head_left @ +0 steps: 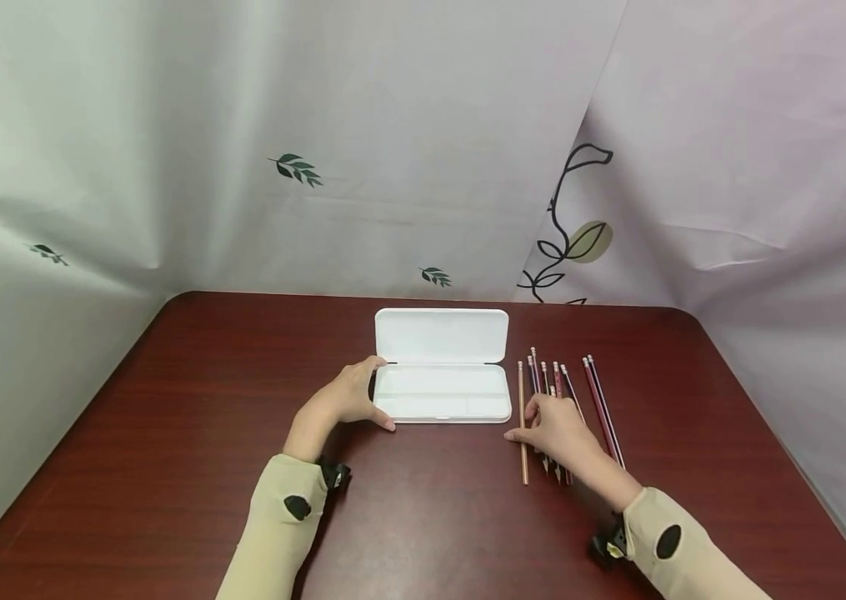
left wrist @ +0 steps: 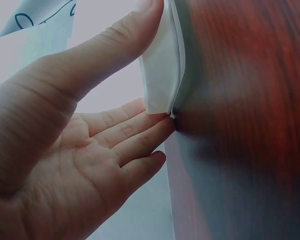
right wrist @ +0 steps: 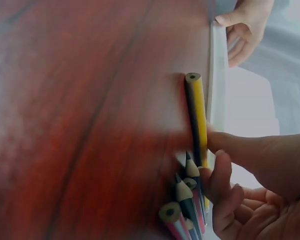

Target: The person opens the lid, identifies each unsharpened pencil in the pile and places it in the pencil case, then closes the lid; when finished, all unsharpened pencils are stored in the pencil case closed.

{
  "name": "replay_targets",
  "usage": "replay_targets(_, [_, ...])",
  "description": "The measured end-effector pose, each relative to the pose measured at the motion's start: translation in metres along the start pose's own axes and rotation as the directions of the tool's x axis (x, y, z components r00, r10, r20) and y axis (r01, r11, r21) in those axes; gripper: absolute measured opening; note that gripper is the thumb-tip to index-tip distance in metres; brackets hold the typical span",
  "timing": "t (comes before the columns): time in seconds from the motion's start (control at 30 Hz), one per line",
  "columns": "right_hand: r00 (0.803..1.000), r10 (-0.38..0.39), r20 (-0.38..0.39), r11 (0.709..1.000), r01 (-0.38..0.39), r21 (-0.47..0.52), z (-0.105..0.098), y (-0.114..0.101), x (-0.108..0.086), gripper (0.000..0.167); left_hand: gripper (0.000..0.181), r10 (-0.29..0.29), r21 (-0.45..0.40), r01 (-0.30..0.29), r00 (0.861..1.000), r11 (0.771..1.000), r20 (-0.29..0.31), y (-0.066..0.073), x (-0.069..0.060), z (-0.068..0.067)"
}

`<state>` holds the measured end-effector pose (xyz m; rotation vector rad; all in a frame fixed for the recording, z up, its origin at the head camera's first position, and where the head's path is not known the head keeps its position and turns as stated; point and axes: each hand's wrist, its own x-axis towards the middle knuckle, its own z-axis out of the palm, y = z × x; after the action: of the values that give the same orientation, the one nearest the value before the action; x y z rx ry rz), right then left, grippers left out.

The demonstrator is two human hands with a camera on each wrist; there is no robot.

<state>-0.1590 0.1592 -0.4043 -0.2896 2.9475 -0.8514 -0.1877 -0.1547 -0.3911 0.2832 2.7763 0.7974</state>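
A white, flat hinged pencil case (head_left: 441, 379) lies with its lid (head_left: 441, 335) raised. My left hand (head_left: 347, 392) holds its left end, thumb at the front corner and fingers at the side and back; in the left wrist view the fingertips (left wrist: 160, 120) touch the end wall. My right hand (head_left: 558, 425) reaches over several pencils (head_left: 545, 375) lying right of the case. Its thumb crosses above a yellow pencil (right wrist: 200, 110) and its index finger is on the other side, with a gap between their tips. That pencil still lies on the table.
Two dark pencils (head_left: 603, 404) lie side by side farther right. The case interior shows shallow compartments (head_left: 423, 406). A dark red-brown table (head_left: 242, 358) carries everything, with a patterned pale curtain (head_left: 392, 167) along its back and sides.
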Motion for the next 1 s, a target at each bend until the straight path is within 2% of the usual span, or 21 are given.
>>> replay_targets(0.13, [1.0, -0.001, 0.026, 1.0, 0.001, 0.013, 0.0, -0.001, 0.001, 0.032, 0.102, -0.003, -0.003, 0.003, 1.0, 1.0, 0.005, 0.0, 0.0, 0.001])
replay_targets(0.27, [0.997, 0.0, 0.08, 1.0, 0.001, -0.019, -0.002, -0.002, 0.003, 0.035, 0.103, 0.001, 0.004, -0.001, 1.0, 1.0, 0.01, 0.0, 0.0, 0.002])
replay_targets(0.53, [0.964, 0.022, 0.263, 0.999, -0.014, -0.03, -0.01, -0.004, 0.015, 0.039, 0.102, 0.005, 0.003, -0.005, 1.0, 1.0, 0.014, 0.0, -0.001, 0.004])
replay_targets(0.63, [0.958, 0.031, 0.285, 0.999, -0.027, -0.018, -0.015, -0.006, 0.017, 0.038, 0.103, 0.0, 0.006, 0.0, 1.0, 1.0, 0.019, 0.0, -0.002, 0.004])
replay_targets(0.8, [0.966, 0.043, 0.255, 0.998, -0.028, -0.062, -0.029, -0.009, 0.015, 0.035, 0.102, 0.003, 0.0, -0.003, 1.0, 1.0, 0.026, 0.0, -0.001, 0.003])
replay_targets(0.93, [0.96, -0.002, 0.281, 0.998, 0.018, -0.054, -0.048, -0.008, 0.018, 0.025, 0.101, 0.032, 0.013, -0.032, 0.999, 0.999, 0.024, -0.001, 0.0, 0.001])
replay_targets(1.0, [0.947, -0.072, 0.312, 0.996, 0.084, -0.027, -0.058, -0.006, 0.024, 0.021, 0.101, 0.05, 0.022, -0.05, 0.999, 0.998, 0.022, -0.002, 0.0, -0.001])
